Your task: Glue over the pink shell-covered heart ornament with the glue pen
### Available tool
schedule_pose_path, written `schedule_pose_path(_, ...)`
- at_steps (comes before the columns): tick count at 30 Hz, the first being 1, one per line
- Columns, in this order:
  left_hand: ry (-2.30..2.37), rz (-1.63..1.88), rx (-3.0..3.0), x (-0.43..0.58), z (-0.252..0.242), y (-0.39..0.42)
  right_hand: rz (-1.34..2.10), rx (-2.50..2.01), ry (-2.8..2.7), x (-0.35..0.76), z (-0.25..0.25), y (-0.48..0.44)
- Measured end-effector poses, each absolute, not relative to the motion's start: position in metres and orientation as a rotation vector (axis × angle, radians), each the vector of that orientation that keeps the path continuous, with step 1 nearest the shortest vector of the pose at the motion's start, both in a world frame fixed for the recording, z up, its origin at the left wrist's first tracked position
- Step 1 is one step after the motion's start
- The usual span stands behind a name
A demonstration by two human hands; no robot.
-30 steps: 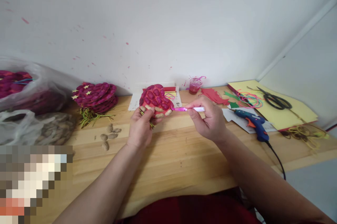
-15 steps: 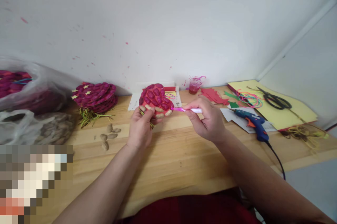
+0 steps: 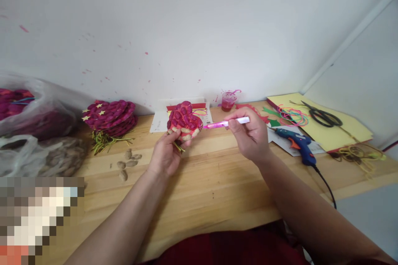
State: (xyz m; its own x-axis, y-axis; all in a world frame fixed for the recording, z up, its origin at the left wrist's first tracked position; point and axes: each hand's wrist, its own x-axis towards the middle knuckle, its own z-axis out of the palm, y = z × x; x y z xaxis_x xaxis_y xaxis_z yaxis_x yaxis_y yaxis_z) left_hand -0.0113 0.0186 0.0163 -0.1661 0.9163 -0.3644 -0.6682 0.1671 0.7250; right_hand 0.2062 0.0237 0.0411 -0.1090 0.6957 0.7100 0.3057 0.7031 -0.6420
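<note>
My left hand (image 3: pixel 166 153) is closed on the lower left edge of a peanut craft piece (image 3: pixel 184 115), red card covered with peanuts. Its upper peanuts are painted purple; those along the bottom are bare tan. Green stems poke out below my fingers. In a pinch, my right hand (image 3: pixel 251 134) holds a paintbrush (image 3: pixel 238 122) with a white handle and a pink-stained front. The brush tip is at the right edge of the craft piece, by the lower peanuts. Beyond the brush, a clear cup (image 3: pixel 229 102) of purple-red paint stands near the wall.
Left lie stacked purple peanut pieces (image 3: pixel 110 115), loose peanuts (image 3: pixel 127 162) and plastic bags (image 3: pixel 40 111). Right are a blue glue gun (image 3: pixel 300 142) with a cord, black scissors (image 3: pixel 326 117) on yellow card (image 3: pixel 351 132), coloured string (image 3: pixel 292 115) and green paper scraps (image 3: pixel 273 116).
My right hand has drawn back to the right, showing more of the brush handle. The craft piece has shifted slightly right and tilted in my left hand.
</note>
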Motion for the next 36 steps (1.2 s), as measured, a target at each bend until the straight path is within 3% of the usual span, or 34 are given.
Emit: schedule_pose_path(36, 0.929, 1.365, 0.373, -0.0103, 0.0146, 0.0158, 0.669, -0.77, -1.447, 0.2058, 0.0426, 0.0311)
